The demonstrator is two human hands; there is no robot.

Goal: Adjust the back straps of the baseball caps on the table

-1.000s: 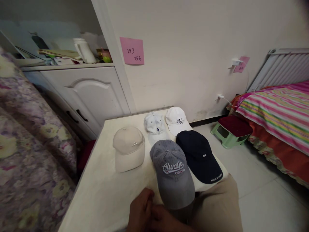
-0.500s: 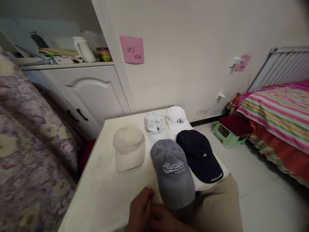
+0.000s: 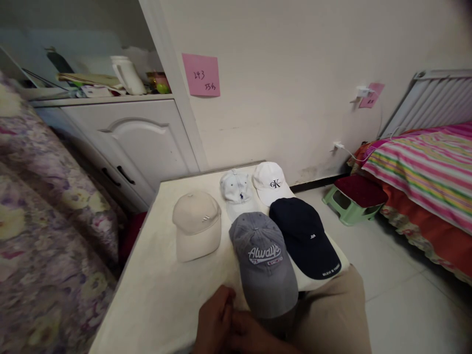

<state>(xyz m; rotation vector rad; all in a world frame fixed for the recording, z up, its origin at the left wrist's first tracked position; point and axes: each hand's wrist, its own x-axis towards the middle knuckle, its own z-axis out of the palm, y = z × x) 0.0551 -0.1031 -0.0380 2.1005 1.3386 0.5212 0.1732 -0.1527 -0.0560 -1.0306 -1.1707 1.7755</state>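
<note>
My left hand point(image 3: 214, 318) and my right hand point(image 3: 248, 333) rest against each other at the near edge of the table, fingers curled in; no object shows in either. Just right of them lies a grey cap point(image 3: 263, 265) with "Always" lettering, its brim toward me and overhanging the edge. A navy cap point(image 3: 304, 236) sits to its right. Behind these two are a pale blue cap point(image 3: 236, 189) with a small dark emblem and a white cap point(image 3: 271, 179) with black letters. The beige cap point(image 3: 197, 226) stands apart on the left.
The caps lie on a cream-covered table point(image 3: 155, 290) against the wall. A floral curtain point(image 3: 47, 236) hangs at left, before a white cabinet point(image 3: 136, 137). To the right stand a green stool point(image 3: 348, 211) and a bed point(image 3: 435, 167). My knee point(image 3: 335, 309) is beside the table.
</note>
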